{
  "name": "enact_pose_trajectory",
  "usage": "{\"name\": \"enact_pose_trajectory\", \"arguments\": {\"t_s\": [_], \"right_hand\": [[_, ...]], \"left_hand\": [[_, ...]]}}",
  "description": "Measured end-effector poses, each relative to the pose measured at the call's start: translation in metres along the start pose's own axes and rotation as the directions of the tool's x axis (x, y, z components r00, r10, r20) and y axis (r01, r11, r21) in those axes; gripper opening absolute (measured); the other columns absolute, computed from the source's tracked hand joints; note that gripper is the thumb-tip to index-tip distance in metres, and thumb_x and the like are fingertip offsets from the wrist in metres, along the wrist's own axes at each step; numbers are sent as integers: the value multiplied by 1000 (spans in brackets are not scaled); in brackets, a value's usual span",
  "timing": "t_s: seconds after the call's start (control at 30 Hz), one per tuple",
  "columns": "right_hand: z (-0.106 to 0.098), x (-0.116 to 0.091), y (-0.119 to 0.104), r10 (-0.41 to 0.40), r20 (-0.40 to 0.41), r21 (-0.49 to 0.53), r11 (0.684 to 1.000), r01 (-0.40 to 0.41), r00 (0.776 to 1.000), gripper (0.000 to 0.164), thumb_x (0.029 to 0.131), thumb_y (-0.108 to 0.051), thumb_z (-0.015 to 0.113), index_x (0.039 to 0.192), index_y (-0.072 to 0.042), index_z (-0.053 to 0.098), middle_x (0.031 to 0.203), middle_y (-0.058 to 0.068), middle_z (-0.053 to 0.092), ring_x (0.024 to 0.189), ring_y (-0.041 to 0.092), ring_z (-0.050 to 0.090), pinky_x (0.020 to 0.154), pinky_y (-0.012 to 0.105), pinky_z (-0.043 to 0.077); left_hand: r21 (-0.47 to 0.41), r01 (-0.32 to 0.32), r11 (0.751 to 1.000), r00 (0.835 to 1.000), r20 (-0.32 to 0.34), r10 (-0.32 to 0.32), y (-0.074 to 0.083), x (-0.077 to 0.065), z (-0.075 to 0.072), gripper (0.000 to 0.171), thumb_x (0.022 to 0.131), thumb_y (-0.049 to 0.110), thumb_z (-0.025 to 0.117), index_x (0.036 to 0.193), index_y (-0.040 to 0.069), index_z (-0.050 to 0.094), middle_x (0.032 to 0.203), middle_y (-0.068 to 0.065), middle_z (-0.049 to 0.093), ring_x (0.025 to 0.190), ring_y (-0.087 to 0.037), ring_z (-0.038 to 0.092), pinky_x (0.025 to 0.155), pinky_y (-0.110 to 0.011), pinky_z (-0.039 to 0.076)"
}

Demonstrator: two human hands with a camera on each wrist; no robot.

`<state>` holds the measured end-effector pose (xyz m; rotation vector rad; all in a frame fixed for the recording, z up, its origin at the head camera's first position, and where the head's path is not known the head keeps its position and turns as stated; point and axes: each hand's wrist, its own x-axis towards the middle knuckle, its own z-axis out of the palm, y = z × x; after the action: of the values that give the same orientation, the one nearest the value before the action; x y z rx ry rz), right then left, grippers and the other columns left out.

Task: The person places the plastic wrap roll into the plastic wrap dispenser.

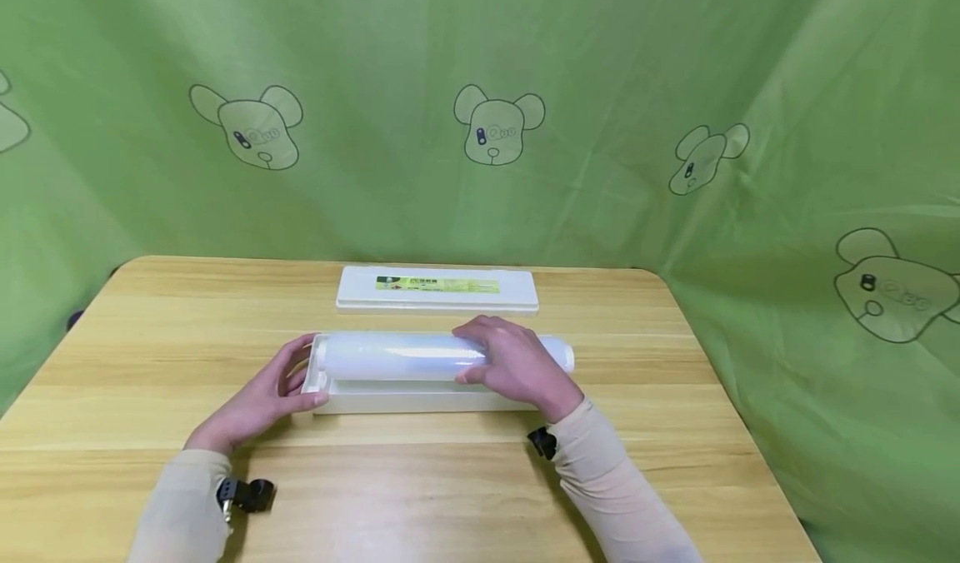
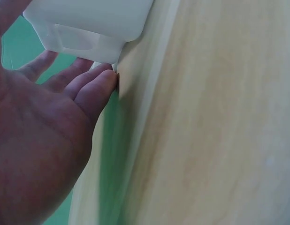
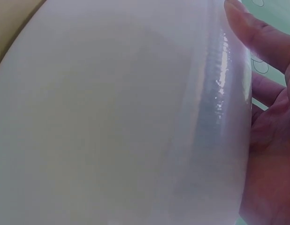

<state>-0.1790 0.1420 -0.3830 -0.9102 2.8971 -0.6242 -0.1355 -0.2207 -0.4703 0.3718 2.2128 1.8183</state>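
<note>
A long roll of clear cling film [image 1: 397,356] lies lengthwise over an open white box [image 1: 420,401] in the head view. Its right end reaches past the box; whether its left end rests inside I cannot tell. My right hand [image 1: 517,365] grips the roll right of its middle, thumb on the near side and fingers over the far side. At the box's left end, my left hand [image 1: 258,392] holds the wall between thumb and fingers. The left wrist view shows these fingers against the box end [image 2: 88,18]. The roll [image 3: 112,112] fills most of the right wrist view.
Behind the box lies a white lid [image 1: 438,303] with a green and yellow label. Everything stands on a wood-grain table [image 1: 375,488] with rounded far corners. A green curtain [image 1: 375,171] printed with bear heads hangs behind and at the sides.
</note>
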Motion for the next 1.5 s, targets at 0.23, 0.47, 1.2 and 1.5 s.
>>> {"name": "enact_pose_trajectory", "arguments": {"t_s": [0.23, 0.47, 1.2, 1.5], "right_hand": [[2, 2, -3, -7, 4, -11, 1000, 7, 1000, 61, 78, -38, 82, 131, -13, 63, 132, 3, 60, 122, 22, 54, 101, 43, 46], [3, 5, -7, -4, 10, 5, 1000, 4, 1000, 63, 77, -36, 84, 131, -12, 63, 132, 4, 60, 122, 23, 54, 102, 43, 45], [14, 9, -3, 6, 40, 21, 1000, -7, 999, 61, 76, -37, 84, 129, -13, 64, 126, 1, 63, 117, 21, 57, 101, 41, 46], [17, 6, 2, 10, 45, 28, 1000, -11, 999, 61, 77, -38, 83, 129, -13, 64, 127, 3, 62, 118, 22, 56, 102, 41, 45]], "left_hand": [[10, 4, 1000, 1000, 0, -4, 0, -1, 0, 93, 89, 13, 73, 156, 6, 9, 158, -26, 13, 141, -46, 22, 109, -36, 30], [23, 5, 1000, 1000, -3, -5, 0, -2, 1, 92, 89, 14, 73, 156, 5, 10, 158, -26, 13, 141, -48, 21, 110, -43, 26], [1, -11, 1000, 1000, -5, 11, 2, -1, 2, 92, 89, 11, 73, 155, 4, 10, 157, -27, 16, 141, -48, 21, 100, -11, 33], [19, 8, 1000, 1000, -7, -8, 3, -1, 3, 93, 89, 13, 73, 155, 4, 10, 157, -28, 14, 141, -49, 19, 111, -39, 27]]}}
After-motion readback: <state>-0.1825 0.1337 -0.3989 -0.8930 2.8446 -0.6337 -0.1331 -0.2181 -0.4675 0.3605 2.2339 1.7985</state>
